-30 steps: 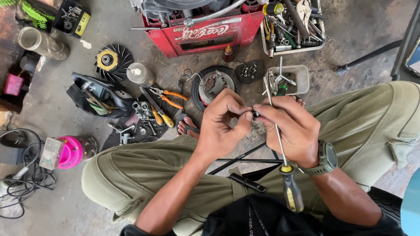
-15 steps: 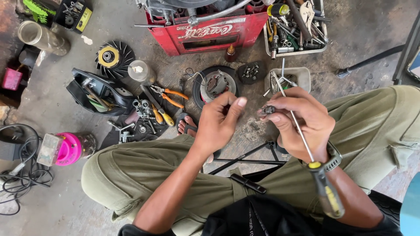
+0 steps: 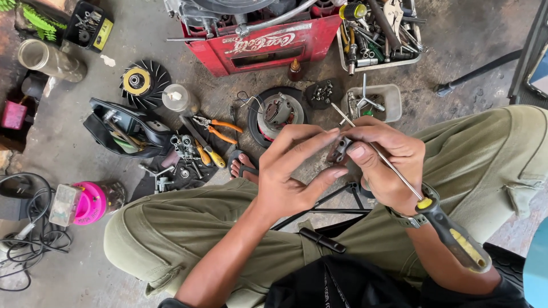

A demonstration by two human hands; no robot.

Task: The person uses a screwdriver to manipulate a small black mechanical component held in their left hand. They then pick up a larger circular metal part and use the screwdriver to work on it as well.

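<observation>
My left hand [image 3: 291, 171] and my right hand [image 3: 382, 162] meet above my knees around a small dark metal part [image 3: 341, 149]. Fingers of both hands pinch that part. A long screwdriver [image 3: 425, 208] with a black and yellow handle lies across my right hand; its thin shaft runs up to the left past the part and its handle rests along my right forearm. A watch sits on my right wrist. My legs in olive trousers [image 3: 188, 228] are crossed below.
On the concrete floor lie a round motor housing [image 3: 278, 111], orange pliers [image 3: 217, 128], a black fan wheel [image 3: 142, 82], a red crate [image 3: 262, 40], a white tool tray [image 3: 377, 34], a small white bin [image 3: 374, 102] and a pink container [image 3: 85, 202].
My hands parted half a second ago, then came back together around the small part. The screwdriver handle swung down and to the right along my forearm.
</observation>
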